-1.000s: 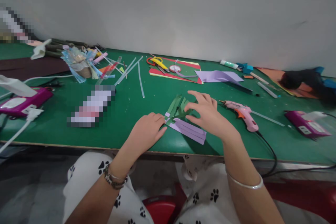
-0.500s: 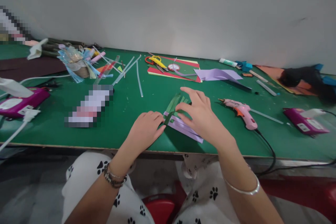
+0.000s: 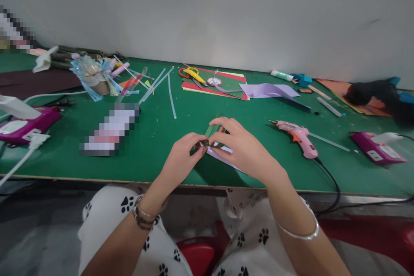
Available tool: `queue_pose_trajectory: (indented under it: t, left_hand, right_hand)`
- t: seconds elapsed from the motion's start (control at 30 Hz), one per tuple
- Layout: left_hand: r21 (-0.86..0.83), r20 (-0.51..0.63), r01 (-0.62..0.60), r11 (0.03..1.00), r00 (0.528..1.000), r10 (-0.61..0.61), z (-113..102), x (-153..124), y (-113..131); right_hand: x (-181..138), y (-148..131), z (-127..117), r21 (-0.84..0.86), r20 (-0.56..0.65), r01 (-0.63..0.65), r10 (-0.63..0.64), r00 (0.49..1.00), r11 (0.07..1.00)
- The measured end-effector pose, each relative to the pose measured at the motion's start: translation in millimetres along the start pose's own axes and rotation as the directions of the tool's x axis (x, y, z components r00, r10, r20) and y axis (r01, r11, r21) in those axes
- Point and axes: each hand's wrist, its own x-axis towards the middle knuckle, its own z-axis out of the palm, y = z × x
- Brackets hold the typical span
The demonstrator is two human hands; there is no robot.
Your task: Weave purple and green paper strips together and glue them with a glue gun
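One green tabletop (image 3: 155,133) — grey wall (image 3: 207,13) behind

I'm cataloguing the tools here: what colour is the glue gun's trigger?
The trigger is orange, on a pink glue gun; the head view shows it best.

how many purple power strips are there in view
2: one purple power strip at far left, with a white plug in it, and the other purple power strip at far right, beyond the pink glue gun. Clutter could hide more.
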Motion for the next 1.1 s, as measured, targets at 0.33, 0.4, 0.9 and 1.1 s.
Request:
queue_pose_trajectory:
  t: [0.33, 0.4, 0.9, 1.1]
  left_hand:
    - [0.016, -0.07, 0.077, 0.997, 0.995, -0.076, -3, 3, -8]
    - [-0.048, -0.062, 0.08, 0.996, 0.995, -0.083, -4, 3, -8]
    - [-0.215, 0.055, 0.088, 0.973, 0.995, -0.078, -17, 5, -14]
    - [-0.256, 0.061, 0.149, 0.955, 0.989, -0.138, -17, 4, -13]
  right_hand:
    - [-8, 29, -13, 0.137, -0.324, -0.182, 0.218, 0.921, 0.974]
    - [-13, 38, -14, 0.167, -0.351, -0.218, 0.264, 0.898, 0.962]
    - [-53, 80, -13, 0.072, -0.37, -0.591, 0.572, 0.732, 0.803]
    - [-66, 80, -27, -0.215, -0.507, -0.884, 0.726, 0.464, 0.415]
